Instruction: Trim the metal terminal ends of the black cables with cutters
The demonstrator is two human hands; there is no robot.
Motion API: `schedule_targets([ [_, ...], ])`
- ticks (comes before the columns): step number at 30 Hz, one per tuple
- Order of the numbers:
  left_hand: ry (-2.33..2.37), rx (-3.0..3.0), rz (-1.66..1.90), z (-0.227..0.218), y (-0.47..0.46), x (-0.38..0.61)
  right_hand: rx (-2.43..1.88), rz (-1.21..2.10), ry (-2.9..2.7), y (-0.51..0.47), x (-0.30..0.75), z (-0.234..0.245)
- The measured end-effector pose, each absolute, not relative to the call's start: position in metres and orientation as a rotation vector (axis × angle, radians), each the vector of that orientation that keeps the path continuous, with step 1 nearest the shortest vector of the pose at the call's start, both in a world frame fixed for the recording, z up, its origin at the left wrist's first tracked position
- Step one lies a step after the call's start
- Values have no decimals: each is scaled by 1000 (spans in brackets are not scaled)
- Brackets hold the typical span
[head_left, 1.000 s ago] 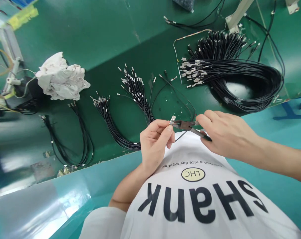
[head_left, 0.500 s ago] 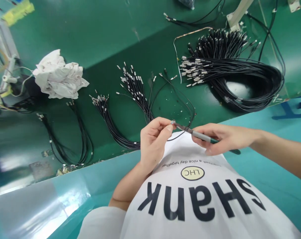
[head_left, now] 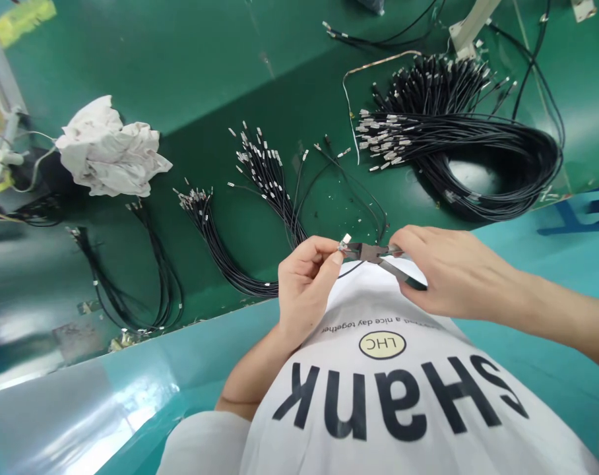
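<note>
Pliers (head_left: 371, 253) at a small silvery connector (head_left: 346, 240), just beyond the white T-shirt (head_left: 373, 389).
Left hand (head_left: 307, 277) pinches connector, thumb to forefinger; right hand (head_left: 450, 267) wrapped round splayed plier handles. Hands apart, tool between. Farther, on green worktop (head_left: 190, 79): black cable bundle (head_left: 220, 249), crumpled white cloth (head_left: 111, 152) at left, coiled cables (head_left: 497, 128) at right.

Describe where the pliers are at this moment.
In the head view, the pliers sit just right of centre, gripped by the right hand and pointing left to the small connector pinched in the left hand.
</note>
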State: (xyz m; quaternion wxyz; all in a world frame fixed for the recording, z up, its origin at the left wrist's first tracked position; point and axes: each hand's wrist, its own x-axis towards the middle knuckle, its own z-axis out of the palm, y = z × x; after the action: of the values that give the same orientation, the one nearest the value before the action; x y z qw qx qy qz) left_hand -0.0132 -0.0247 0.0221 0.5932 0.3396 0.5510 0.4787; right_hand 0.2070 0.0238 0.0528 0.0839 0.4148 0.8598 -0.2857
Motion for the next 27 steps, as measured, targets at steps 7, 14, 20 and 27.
schedule_targets([
  [7, 1332, 838, 1052, 21, -28, -14, 1181, -610, 2674, 22, 208, 51],
  [14, 1408, 946, 976, 23, -29, -15, 1111, -624, 2609, 24, 208, 58],
  [20, 1391, 947, 985, 23, -30, -13, 1151, -844, 2504, 23, 210, 57],
  [27, 1235, 792, 1071, 20, -28, -13, 1124, -2077, 1932, 20, 212, 42],
])
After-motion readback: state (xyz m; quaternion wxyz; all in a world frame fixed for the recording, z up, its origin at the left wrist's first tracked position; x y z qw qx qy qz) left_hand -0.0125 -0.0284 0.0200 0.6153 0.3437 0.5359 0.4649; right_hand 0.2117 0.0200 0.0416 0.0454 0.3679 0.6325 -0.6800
